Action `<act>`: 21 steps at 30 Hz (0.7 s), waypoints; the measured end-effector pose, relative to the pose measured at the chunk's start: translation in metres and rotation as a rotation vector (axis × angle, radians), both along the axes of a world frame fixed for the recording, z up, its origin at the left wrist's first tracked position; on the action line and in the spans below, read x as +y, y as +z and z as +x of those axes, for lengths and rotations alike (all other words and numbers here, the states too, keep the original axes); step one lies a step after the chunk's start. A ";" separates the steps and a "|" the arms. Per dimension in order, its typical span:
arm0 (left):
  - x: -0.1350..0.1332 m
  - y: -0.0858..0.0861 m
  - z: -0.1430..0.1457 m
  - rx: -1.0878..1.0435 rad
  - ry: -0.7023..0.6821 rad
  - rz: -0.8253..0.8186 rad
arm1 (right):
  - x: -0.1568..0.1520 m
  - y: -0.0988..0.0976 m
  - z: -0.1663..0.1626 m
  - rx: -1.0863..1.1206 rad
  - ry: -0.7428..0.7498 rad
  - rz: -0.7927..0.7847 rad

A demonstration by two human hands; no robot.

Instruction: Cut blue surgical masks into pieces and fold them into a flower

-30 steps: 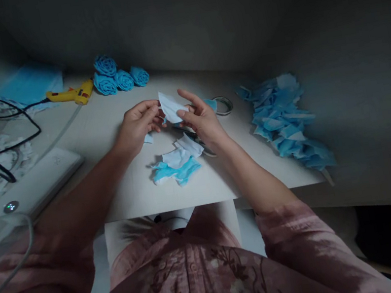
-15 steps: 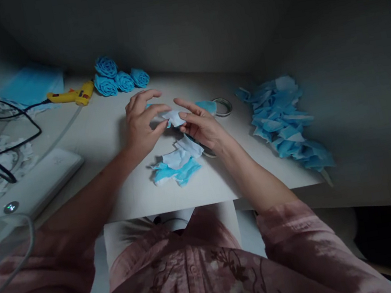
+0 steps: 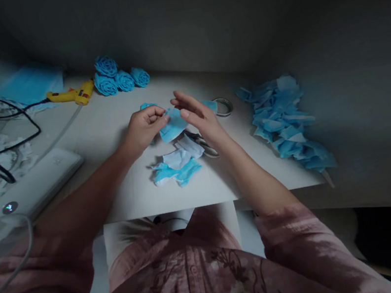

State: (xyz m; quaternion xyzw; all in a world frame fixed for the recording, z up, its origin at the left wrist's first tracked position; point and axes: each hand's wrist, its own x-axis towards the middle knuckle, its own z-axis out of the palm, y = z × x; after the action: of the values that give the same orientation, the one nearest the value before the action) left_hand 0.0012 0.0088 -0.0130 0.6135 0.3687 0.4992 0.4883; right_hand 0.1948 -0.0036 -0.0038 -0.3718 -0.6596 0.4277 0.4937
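Observation:
My left hand [image 3: 145, 129] pinches the upper left edge of a small blue fabric piece [image 3: 172, 126] between thumb and fingers. To its right, my right hand [image 3: 200, 115] is open, thumb apart from outstretched fingers, close beside the piece. Whether the right fingertips touch it I cannot tell. Below the hands lie several cut pieces, white and blue [image 3: 178, 164]. Scissors [image 3: 205, 145] rest beside them, partly under my right hand. Behind that hand, another blue piece [image 3: 210, 107] lies against a ring-shaped roll [image 3: 224, 106]. Some blue material [image 3: 147, 105] shows behind my left hand.
Several rolled blue fabric roses [image 3: 108, 76] sit at the back, next to a yellow glue gun [image 3: 76, 94]. A long heap of blue pieces [image 3: 282, 124] lies at right. White power bank [image 3: 39, 180], black cable [image 3: 36, 123], white scraps [image 3: 1, 149] and flat blue sheets [image 3: 31, 86] occupy the left.
The held piece has turned from its white side to its blue side and hangs more spread out. My left fingers have closed in on its edge; my right fingers have straightened away.

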 end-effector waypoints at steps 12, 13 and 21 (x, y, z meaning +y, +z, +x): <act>0.004 -0.005 -0.003 -0.081 0.057 -0.040 | 0.009 -0.012 -0.001 0.097 -0.149 -0.083; 0.004 -0.005 -0.003 -0.085 0.032 -0.053 | 0.010 -0.012 -0.001 0.105 -0.159 -0.086; 0.008 -0.005 -0.004 -0.141 -0.009 -0.111 | 0.013 -0.014 0.004 0.020 -0.122 -0.098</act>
State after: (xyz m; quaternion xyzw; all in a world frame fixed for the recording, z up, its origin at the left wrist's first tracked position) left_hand -0.0033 0.0167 -0.0183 0.5505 0.3577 0.5176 0.5486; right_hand 0.1991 0.0091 -0.0183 -0.4305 -0.6092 0.4323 0.5066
